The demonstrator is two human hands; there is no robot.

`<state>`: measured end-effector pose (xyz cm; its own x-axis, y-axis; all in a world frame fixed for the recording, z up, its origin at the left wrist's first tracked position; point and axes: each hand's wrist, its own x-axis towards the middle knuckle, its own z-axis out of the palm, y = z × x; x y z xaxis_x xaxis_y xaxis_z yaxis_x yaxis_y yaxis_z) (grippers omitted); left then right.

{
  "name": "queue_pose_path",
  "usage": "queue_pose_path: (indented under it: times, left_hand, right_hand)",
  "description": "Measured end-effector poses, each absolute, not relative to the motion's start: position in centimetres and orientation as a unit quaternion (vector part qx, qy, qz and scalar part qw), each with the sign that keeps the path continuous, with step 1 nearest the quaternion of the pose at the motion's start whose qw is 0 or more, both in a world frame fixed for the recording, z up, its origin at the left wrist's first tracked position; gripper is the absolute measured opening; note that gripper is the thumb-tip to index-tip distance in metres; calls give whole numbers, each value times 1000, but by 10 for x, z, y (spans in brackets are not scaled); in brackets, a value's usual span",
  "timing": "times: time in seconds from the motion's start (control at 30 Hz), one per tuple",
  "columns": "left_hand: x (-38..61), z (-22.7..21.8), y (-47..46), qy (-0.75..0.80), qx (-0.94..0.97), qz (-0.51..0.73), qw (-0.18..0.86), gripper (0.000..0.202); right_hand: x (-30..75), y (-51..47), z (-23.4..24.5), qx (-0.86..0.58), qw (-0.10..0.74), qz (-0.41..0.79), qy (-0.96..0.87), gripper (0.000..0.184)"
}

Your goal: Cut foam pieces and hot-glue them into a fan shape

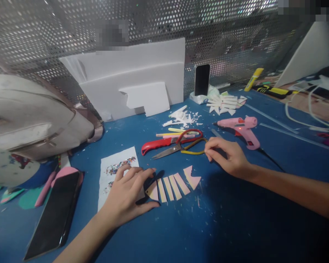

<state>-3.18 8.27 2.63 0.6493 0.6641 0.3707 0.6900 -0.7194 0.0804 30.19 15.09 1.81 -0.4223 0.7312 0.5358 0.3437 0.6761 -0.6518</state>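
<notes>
My left hand (130, 193) is open, fingers spread, partly over a white paper sheet (101, 193) bearing colourful sequins (123, 165). Its thumb and fingertips sit beside a row of pale pink and yellow paper pieces: a rounded head piece (153, 191), several narrow strips (169, 189) and a notched tail piece (192, 178), laid out like a fish. My right hand (227, 155) is closed in a pinch beside the yellow handle of the scissors (177, 147). Its fingertips overlap that handle in view; whatever they hold is hidden. The scissors lie across a red-handled tool (156, 145).
A pink glue gun (242, 128) lies at right, its cord trailing. Behind are white scraps (182, 117), rolled paper sticks (224, 103), an upright phone (202, 80) and white boards (137, 80). A dark phone (55, 215) and a pale backpack (35, 117) are at left.
</notes>
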Motion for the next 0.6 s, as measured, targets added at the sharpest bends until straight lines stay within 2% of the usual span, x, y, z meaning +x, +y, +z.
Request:
queue_pose_path:
  times: [0.23,0.6]
  left_hand:
    - [-26,27,78,-382,-898,-216,6,56]
    - [-24,25,71,-368,-881,-296,-24,70]
  right_hand:
    - [302,151,18,-329,421,248,-808,11]
    - [302,151,17,-317,405,248,-821,7]
